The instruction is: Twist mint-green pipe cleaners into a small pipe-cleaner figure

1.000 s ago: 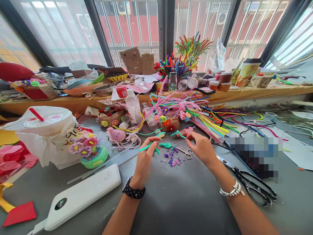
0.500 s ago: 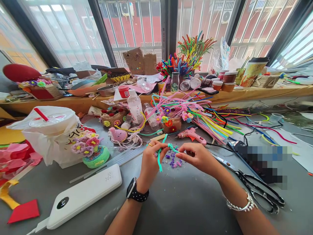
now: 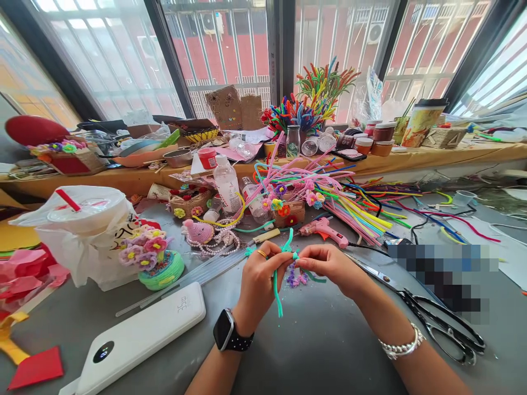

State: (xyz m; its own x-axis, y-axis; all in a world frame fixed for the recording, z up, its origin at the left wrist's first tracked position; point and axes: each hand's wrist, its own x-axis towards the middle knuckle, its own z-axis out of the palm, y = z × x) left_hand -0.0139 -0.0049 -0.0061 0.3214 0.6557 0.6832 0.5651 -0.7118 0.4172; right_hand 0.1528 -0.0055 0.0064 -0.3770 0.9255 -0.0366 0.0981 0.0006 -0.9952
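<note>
Between my hands is a teal pipe cleaner [image 3: 278, 296], bent and twisted, its ends sticking out above and below my fingers. My left hand [image 3: 261, 274] is closed in a pinch on it. From the other side my right hand [image 3: 327, 266] pinches the twisted part with thumb and forefinger. A short teal end shows beneath the right fingers. Behind the hands, small purple and pink fuzzy scraps [image 3: 298, 278] lie on the grey table [image 3: 317, 345]. Just beyond is a pink glue gun [image 3: 323, 230].
Large black-handled scissors [image 3: 440, 323] and a phone, partly blurred out, lie at right. A white power bank [image 3: 144, 334], a potted fuzzy flower piece [image 3: 154, 255] and a bagged drink cup [image 3: 86, 225] stand at left. Loose pipe cleaners [image 3: 358, 214] spread behind.
My hands have drawn closer together around the pipe cleaner, and the left has shifted slightly right. The teal piece has turned; its lower end now hangs further down.
</note>
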